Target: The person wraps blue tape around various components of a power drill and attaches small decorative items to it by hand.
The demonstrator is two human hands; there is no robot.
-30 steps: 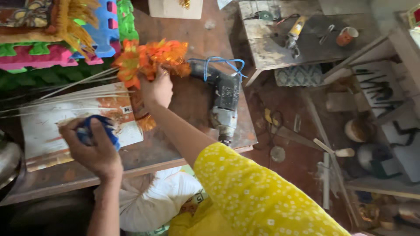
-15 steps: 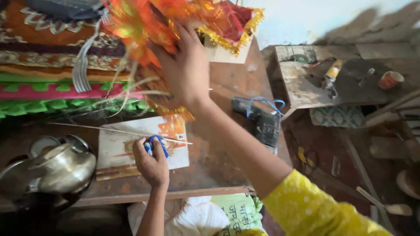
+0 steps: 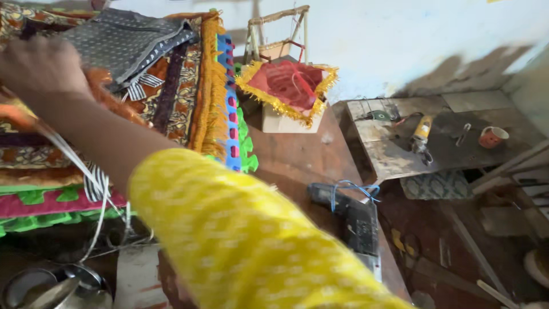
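1. The right hand, blurred, reaches up onto the cloth stack; its grip cannot be told.
2. The left hand is out of view.
3. A drill lies on the table.

White wall; worn bench

A craft workshop: stacked trimmed fabrics, power drill, cluttered workbench.

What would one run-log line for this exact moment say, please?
right hand: raised on stacked fabrics | left hand: out of view | power drill: lying on table
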